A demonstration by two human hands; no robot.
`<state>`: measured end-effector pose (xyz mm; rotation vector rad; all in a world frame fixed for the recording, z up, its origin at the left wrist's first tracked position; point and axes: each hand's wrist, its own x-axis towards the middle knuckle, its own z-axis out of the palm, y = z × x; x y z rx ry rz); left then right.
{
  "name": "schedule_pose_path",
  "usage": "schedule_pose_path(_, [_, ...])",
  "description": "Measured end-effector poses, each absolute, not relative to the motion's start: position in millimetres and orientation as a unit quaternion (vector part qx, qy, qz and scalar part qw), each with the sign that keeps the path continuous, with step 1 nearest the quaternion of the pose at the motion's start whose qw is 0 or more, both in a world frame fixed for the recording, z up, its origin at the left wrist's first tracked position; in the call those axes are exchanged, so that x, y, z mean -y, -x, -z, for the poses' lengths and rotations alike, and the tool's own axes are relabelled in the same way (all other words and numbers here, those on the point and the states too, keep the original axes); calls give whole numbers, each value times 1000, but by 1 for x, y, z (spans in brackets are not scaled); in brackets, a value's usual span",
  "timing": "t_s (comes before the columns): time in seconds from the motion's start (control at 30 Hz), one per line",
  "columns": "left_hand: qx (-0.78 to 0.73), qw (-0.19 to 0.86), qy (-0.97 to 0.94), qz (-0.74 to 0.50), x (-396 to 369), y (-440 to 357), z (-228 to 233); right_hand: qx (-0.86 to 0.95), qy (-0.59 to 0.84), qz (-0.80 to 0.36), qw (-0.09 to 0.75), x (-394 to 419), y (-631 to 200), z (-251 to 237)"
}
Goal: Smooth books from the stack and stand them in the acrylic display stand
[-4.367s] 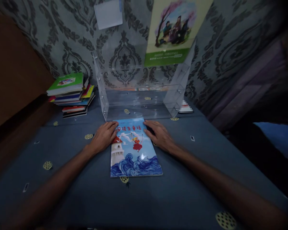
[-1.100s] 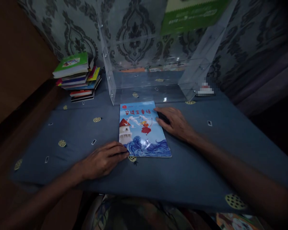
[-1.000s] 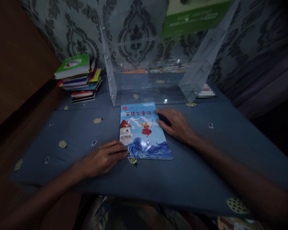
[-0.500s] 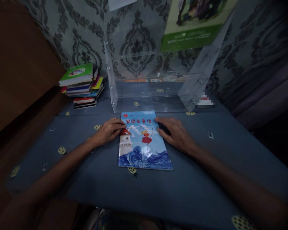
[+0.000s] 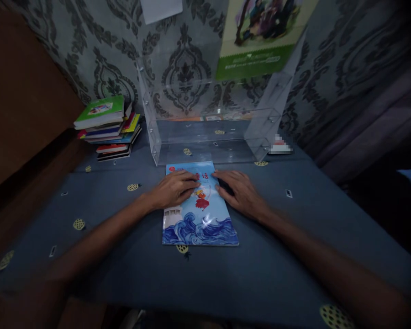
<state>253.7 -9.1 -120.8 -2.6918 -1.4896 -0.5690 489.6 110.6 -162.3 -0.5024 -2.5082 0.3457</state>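
Observation:
A closed picture book (image 5: 205,221) lies flat on the dark blue tablecloth, its light blue cover showing red characters, a figure in a red skirt and curling waves. Across the upper left of the cover rests my left hand (image 5: 176,188), fingers stretched out, hiding part of the title and most of the white tower. My right hand (image 5: 238,192) lies along the book's upper right edge, its fingertips touching the cover and its fingers extended. Neither hand grips the book.
Behind the book stands a clear acrylic rack (image 5: 205,144), with a green-bordered book (image 5: 251,64) on its upper part. A stack of books (image 5: 104,130) sits at the back left. Near the rack's right side is a small white pixelated object (image 5: 280,145). Patterned wallpaper closes off the back.
My left hand has slid rightward from the book's left edge onto its cover. My right hand keeps its place at the right edge. The whole view has shifted slightly.

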Motion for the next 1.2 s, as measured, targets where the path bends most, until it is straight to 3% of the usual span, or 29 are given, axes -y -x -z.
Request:
schedule_pose_path(0.43, [534,32,830,157,-16,-265,140,948,159,-73,265,-89,-498,158])
schedule_pose_path(0.83, [555,16,830,59,-39,-275,123,948,90,-126,279,-42,-553,162])
schedule_pose_path(1.2, [546,42,834,66,-55,-282,124,946,76,-155,276,-45,-553,160])
